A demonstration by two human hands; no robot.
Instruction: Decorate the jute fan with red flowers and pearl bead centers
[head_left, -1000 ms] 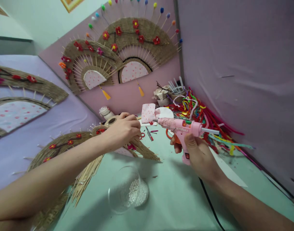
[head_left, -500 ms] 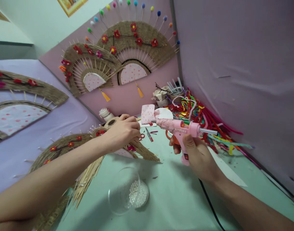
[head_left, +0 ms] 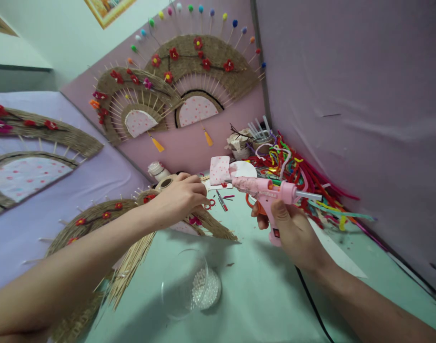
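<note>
A pink glue gun with a clear glue stick in its back is gripped by my right hand, its nozzle pointing left. My left hand reaches over a twine fan, beside a cardboard-cored roll. Its fingers bend downward, and their tips and anything under them are hidden. Below the hands, a clear container of white pearl beads stands on the green tabletop.
Colourful pipe cleaners are heaped at the right back. Thin sticks lie below my left forearm. Red-handled scissors, dotted pink fabric and a white bottle sit further back. A black cord runs toward the front edge.
The view has shifted very slightly. My left hand has moved a little, with its fingers still bent down. My right hand keeps the glue gun in the same place.
</note>
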